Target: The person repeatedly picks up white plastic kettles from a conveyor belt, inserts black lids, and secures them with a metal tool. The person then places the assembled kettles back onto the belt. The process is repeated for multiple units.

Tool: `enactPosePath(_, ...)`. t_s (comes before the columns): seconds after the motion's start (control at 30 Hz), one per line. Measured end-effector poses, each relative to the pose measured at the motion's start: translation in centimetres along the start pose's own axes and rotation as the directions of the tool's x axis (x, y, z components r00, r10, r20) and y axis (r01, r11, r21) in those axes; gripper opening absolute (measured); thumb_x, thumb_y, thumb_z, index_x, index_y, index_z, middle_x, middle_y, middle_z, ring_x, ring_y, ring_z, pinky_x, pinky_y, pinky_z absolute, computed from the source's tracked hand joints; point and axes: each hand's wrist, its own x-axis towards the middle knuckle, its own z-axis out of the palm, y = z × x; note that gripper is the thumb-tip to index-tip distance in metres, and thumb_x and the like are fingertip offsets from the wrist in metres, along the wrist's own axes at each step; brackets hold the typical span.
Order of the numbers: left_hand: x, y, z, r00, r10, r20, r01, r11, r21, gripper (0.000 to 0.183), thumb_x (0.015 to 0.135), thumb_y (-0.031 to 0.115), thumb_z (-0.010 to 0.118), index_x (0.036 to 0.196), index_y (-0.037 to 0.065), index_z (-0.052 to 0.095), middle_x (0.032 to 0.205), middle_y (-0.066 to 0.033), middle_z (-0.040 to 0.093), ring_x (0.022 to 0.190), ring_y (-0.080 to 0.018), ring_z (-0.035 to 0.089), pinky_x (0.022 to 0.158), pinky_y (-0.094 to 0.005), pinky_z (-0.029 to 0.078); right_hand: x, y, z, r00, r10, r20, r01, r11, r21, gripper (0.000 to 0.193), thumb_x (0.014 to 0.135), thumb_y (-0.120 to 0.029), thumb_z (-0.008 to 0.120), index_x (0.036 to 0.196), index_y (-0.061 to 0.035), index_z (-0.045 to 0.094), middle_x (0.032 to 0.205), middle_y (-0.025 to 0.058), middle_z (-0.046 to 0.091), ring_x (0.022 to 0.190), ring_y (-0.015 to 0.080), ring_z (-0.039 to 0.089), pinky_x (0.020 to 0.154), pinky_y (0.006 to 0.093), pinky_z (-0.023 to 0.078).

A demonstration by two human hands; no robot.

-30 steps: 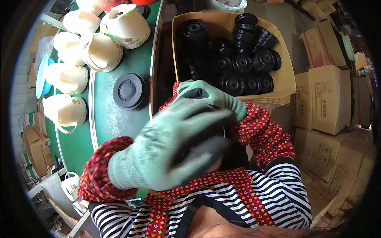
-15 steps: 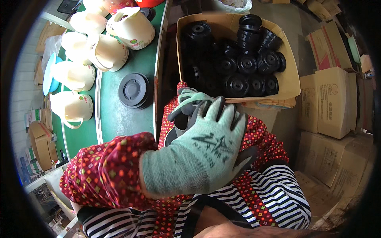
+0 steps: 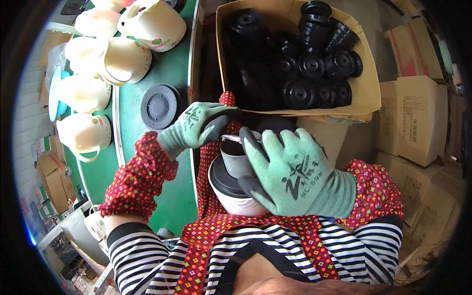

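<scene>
Low in the middle, before the chest, a white pot with a black collar, next to the red dotted apron. Over the collar, a grey cup, mouth up and dark inside; cannot tell resting from fixed. At the mouth's far rim, a thin pale strip, too small to make out.

By the cup's upper left, the left hand in a green glove with dark fingertips, fingers bent close together, thumb beneath, near the strip; cannot tell pinching from mere touching. Along the cup's right side, the right hand, gloved alike, forefinger and thumb spread well apart, forefinger near the rim, thumb lower, by the pot; cannot tell firm grip from light contact.

To the left, flat on the green tabletop, a black disc, near the left hand. Farther left, cream jugs with handles and small coloured marks; just beside, a blue disc. Beyond the hands, an open carton with black lids, many in stacks. At far right, piled brown boxes. On both forearms, red dotted sleeves.
</scene>
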Motion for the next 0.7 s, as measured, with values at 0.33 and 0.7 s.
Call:
enactPosePath(0.33,2.4,-3.4,2.3,0.871,0.397,-0.288,-0.365,0.917,0.159,0.042,0.09,0.02,0.058,0.123,-0.003,0.07,0.093,-0.0236,0.072,0.083,-0.0438,0.069,0.077,-0.0464,0.057,1.9,-4.2,-0.7,0.993,0.103,0.051,-0.089,0.969,-0.231,0.064,0.097,-0.048,0.058,0.133,0.0042,0.063,0.104,0.0162,0.064,0.083,0.0269,0.057,0.074,0.0443,0.042)
enactPosePath(0.7,-17.9,1.6,3.1,0.696,-0.318,-0.643,0.306,0.942,-0.135,0.021,0.089,0.018,0.081,0.087,-0.002,0.075,0.07,-0.0143,0.07,0.063,-0.0125,0.063,0.06,-0.0327,0.051,-2.3,-2.7,1.6,0.973,-0.015,-0.23,0.073,0.967,0.246,0.085,0.081,-0.054,0.082,0.147,-0.0054,0.057,0.148,0.0224,0.051,0.14,0.0435,0.046,0.118,0.0591,0.033)
